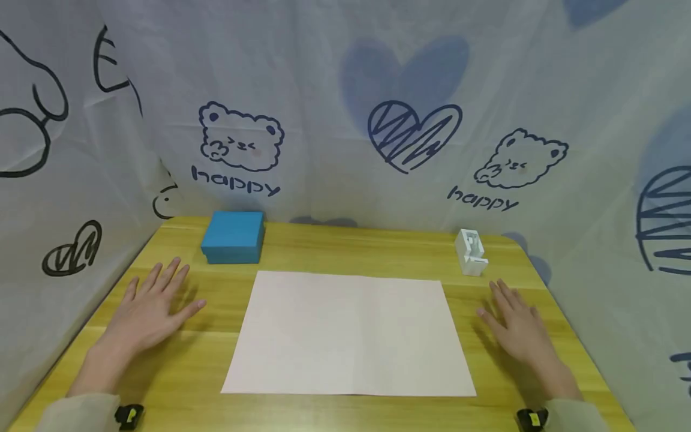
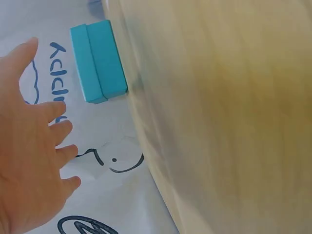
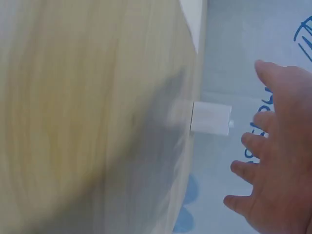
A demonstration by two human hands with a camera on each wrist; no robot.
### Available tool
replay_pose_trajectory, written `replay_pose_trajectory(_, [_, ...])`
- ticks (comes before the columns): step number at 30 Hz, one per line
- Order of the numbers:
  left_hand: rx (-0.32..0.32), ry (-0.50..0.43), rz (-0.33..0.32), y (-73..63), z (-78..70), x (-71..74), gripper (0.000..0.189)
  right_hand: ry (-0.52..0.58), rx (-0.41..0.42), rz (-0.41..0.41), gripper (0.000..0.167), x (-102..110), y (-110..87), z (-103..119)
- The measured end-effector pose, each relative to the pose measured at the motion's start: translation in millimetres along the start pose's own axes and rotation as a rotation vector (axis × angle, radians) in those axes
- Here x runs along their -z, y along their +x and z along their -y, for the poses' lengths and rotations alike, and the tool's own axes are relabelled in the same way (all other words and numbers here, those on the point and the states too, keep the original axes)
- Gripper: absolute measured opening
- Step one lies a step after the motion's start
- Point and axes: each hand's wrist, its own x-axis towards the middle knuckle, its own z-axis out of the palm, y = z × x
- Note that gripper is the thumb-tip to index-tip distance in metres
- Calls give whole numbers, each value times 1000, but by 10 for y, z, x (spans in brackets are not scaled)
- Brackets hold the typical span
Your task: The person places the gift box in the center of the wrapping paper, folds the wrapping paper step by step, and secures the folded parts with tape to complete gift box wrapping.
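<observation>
The left hand (image 1: 144, 317) is spread wide, fingers and thumb straight and apart, with nothing in its hold. The right hand (image 1: 521, 329) is also empty, its fingers extended and its thumb held out. Both appear raised over the wooden table (image 1: 345, 414), with shadows beneath.

Nearest the left hand is a blue box (image 1: 233, 237), just beyond the fingertips, its lid on. A small white holder (image 1: 470, 253) stands just past the right fingertips; what sits inside is too small to tell. Between the 2 hands lies 1 white sheet (image 1: 302, 336), flat and unmarked, touched by neither. Judging by this, all 3 things await handling: 0 are held, and the box is unopened. Behind hangs a printed cloth (image 1: 318, 90).
</observation>
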Motion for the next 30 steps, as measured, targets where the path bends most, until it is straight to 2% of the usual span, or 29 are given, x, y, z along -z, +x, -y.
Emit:
replay_pose_trajectory(8, [-17, -37, -98, 43, -81, 37, 91, 203, 50, -179, 75, 43, 14, 294])
replay_pose_trajectory(12, [-48, -87, -167, 92, -118, 65, 84, 275, 86, -258, 70, 48, 130, 515])
replay_pose_trajectory(16, [-70, -163, -229, 180, -155, 82, 78, 343, 161, -332, 65, 8, 314, 702])
replay_pose_trajectory(21, [-81, -250, -284, 283, -202, 94, 74, 413, 216, -342, 62, -30, 551, 982])
replay_pose_trajectory(30, [-35, -343, -274, 482, -217, 82, 71, 468, 289, -317, 62, -49, 968, 1511])
